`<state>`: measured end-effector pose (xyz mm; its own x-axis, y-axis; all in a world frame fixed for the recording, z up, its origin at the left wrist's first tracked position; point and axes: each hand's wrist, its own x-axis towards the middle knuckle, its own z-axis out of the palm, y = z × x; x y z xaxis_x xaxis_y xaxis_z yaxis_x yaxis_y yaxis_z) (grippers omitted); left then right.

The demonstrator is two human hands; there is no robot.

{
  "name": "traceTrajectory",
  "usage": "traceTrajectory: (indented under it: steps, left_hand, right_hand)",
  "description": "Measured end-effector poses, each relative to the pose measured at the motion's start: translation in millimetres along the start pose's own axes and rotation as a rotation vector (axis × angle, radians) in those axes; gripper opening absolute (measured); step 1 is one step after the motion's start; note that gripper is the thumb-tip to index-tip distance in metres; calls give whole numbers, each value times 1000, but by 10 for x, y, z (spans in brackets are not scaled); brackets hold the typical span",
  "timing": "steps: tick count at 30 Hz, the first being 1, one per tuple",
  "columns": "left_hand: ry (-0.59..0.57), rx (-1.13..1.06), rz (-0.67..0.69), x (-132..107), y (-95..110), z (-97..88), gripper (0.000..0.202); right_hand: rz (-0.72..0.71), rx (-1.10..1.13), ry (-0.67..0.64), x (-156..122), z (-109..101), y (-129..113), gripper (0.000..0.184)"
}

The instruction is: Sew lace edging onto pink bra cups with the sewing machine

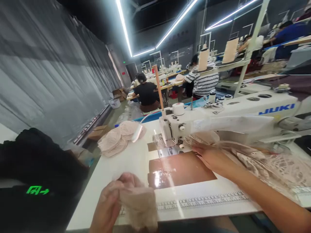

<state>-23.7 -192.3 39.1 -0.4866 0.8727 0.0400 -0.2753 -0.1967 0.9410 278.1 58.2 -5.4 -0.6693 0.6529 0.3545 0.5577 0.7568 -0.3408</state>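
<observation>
My left hand (114, 197) is closed in a pinch on a thin beige fabric piece (143, 207), which hangs over the table's front edge, slightly blurred. My right hand (209, 158) reaches across to the right of the needle area of a white JUKI sewing machine (228, 119). Its fingers lie beside beige lace fabric (204, 137) under the machine arm; they are smeared, and whether they grip it cannot be made out. Between the hands, a shiny brown sheet (179, 170) covers the sewing bed in front of the presser foot.
Stacked beige lace pieces (116, 137) sit at the table's back left, near a small lit lamp (137, 133). More lace (272, 165) is heaped at the right. A printed ruler (199, 202) runs along the front edge. Thread cones (203, 59) stand behind; people sew farther back.
</observation>
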Motion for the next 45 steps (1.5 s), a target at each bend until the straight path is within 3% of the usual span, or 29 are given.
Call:
traceTrajectory:
  steps: [3,5,7,9,11,14,18,23,27,30,34,36,38,40,42,45]
  left_hand:
    - [-51,228,50,145,-4,-53,25]
    - [-149,413,-14,219,-79,-17,35]
    - [-300,490,-124,275,-183,63,52]
    - [-433,469,-225,309,-274,151,66]
    - [-532,426,-267,316,-319,225,73]
    - [-640,359,-238,295,-295,293,65]
    - [-739,303,-234,276,-230,309,52]
    - [-701,540,-188,297,-267,295,49]
    - [-727,630,-107,295,-274,339,63]
    - [-710,604,-94,260,-237,344,78]
    - [-672,549,-134,171,-180,325,55]
    - [-638,495,-150,123,-187,375,47]
    - [-607,439,-146,87,-229,492,45]
    - [-619,418,-98,77,-291,654,41]
    - [-627,461,29,111,-349,804,36]
    - [-531,725,311,255,-411,879,30]
  right_hand:
    - [-82,67,-130,-121,96,-143,35]
    - [-103,243,-256,-232,131,-358,38]
    - [-31,464,-367,-300,100,-625,43]
    - [66,578,-408,-296,11,-894,50]
    - [109,599,-367,-222,-86,-1119,51]
    - [54,637,-461,-60,-133,-1314,52]
    - [-24,725,-518,82,20,-1383,55]
    - [-4,1028,-556,128,204,-1469,44]
    - [36,1020,-515,103,223,-1480,45]
    - [98,813,-429,8,213,-1217,46]
    - [124,191,-124,-201,194,-537,43]
    - [122,-1,-15,-299,163,-313,44]
    - [133,117,-41,-374,125,-329,42]
    - [117,450,-188,-417,114,-579,46]
    - [78,806,-372,-424,154,-931,56]
    - [98,1092,-590,-403,264,-1289,41]
